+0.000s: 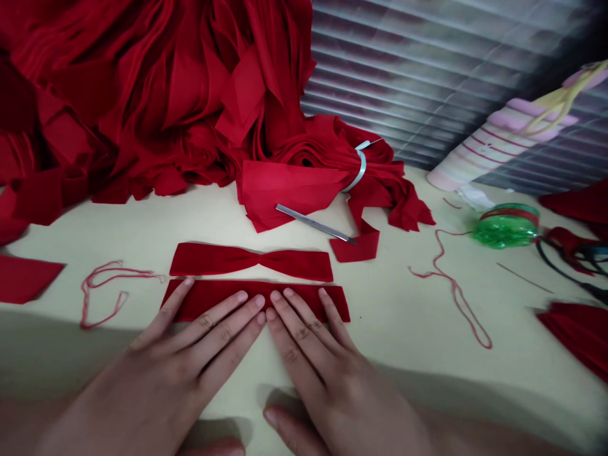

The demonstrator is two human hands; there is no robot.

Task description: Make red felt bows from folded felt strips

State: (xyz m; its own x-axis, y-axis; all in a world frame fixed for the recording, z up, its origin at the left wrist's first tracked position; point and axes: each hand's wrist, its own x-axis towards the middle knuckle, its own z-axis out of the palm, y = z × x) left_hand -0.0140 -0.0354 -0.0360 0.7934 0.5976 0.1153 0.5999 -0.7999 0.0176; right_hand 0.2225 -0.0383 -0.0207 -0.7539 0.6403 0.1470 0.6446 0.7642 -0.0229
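Across the left of the cream desk, a thin loose red thread is lying in loops. The left hand is pressing down, fingers spread, on a long flat strip of red cloth, and the right hand is spreading open on the same strip, the two nearly touching. This strip is lying flat and ungathered, while just above it a matching red cloth strip is already pinched into a bow shape at its middle. Further right, a narrow steel ruler is resting on red fabric, and a round green plastic spool is sitting near the far edge.
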